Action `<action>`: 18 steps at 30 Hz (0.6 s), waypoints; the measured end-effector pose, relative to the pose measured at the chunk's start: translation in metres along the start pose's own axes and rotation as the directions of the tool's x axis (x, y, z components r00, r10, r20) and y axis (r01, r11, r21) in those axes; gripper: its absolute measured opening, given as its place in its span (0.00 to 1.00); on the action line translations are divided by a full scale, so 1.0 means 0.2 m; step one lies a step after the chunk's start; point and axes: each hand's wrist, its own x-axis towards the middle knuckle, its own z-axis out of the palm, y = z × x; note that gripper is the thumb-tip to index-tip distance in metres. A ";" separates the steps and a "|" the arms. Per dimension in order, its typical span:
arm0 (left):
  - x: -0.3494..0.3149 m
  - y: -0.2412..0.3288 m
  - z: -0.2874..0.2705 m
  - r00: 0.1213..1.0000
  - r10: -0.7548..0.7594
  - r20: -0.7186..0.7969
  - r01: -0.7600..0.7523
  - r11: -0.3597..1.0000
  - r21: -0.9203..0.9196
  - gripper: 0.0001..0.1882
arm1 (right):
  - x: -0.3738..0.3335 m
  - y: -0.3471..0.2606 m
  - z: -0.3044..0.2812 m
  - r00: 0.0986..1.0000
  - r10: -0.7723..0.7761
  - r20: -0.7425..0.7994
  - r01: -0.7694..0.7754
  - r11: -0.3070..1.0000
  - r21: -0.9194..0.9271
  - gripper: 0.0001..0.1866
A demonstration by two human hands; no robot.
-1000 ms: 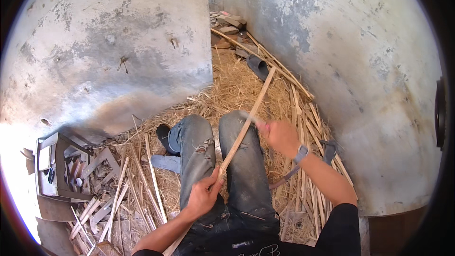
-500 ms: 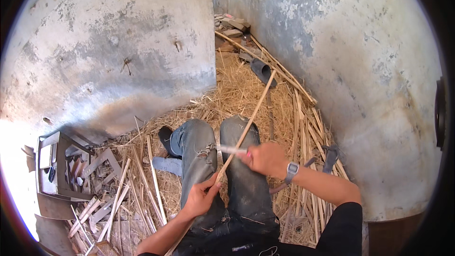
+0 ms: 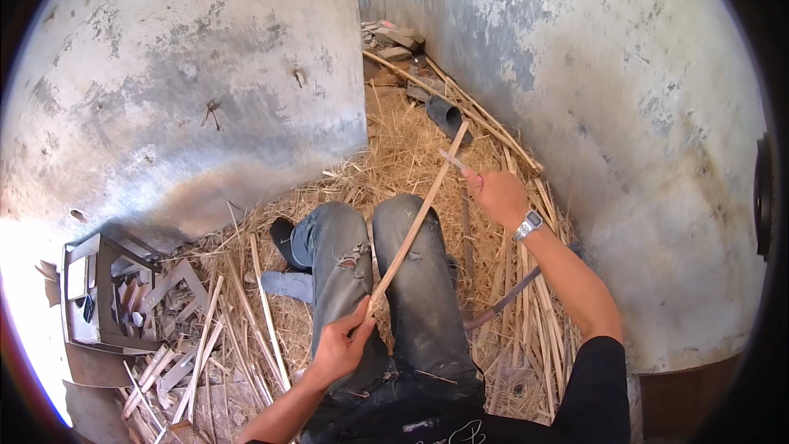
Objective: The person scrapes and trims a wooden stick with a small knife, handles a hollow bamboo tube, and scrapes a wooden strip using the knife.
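Note:
A long pale bamboo strip [image 3: 413, 234] slants up and away across my thighs. My left hand [image 3: 341, 349] is closed around its near end, thumb on top, above my left thigh. My right hand [image 3: 500, 197] grips a small knife [image 3: 452, 159], its handle hidden in my fist. The knife's light blade crosses the strip close to its far tip; whether it touches the wood I cannot tell. Torn, dusty jeans [image 3: 341, 238] cover my legs beneath the strip.
Straw-like shavings [image 3: 403, 144] cover the floor, with a dark slipper [image 3: 445, 117] beyond the strip's tip. Long strips [image 3: 526, 312] lie along the right wall. At left stand a wooden frame box [image 3: 103, 296] and scattered slats [image 3: 196, 362]. A curved dark rod [image 3: 505, 302] lies by my right leg.
My right hand and the knife have moved away from me along the strip, from its middle to near its far tip. My left hand keeps its hold on the near end.

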 end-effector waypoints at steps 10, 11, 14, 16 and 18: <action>-0.10 -0.05 -0.08 0.982 0.187 -0.020 -0.180 0.964 0.194 0.24 | 0.02 0.07 0.00 0.997 -0.078 0.016 0.080 0.986 -0.144 0.37; -0.10 -0.05 -0.08 0.983 0.184 -0.015 -0.176 0.962 0.210 0.23 | 0.06 0.16 -0.02 0.998 0.058 -0.010 -0.059 0.983 -0.176 0.37; -0.09 -0.06 -0.09 0.987 0.157 -0.020 -0.146 0.952 0.270 0.23 | -0.12 -0.10 0.13 0.986 -0.088 0.144 0.104 0.989 -0.106 0.37; -0.13 -0.08 -0.09 0.991 0.135 -0.006 -0.127 0.945 0.302 0.24 | -0.19 -0.19 0.16 0.972 -0.190 0.138 0.204 0.974 -0.094 0.36; -0.17 -0.14 -0.12 0.997 0.077 -0.005 -0.076 0.991 0.108 0.23 | -0.13 -0.10 0.15 0.985 -0.174 -0.008 0.172 0.980 -0.103 0.35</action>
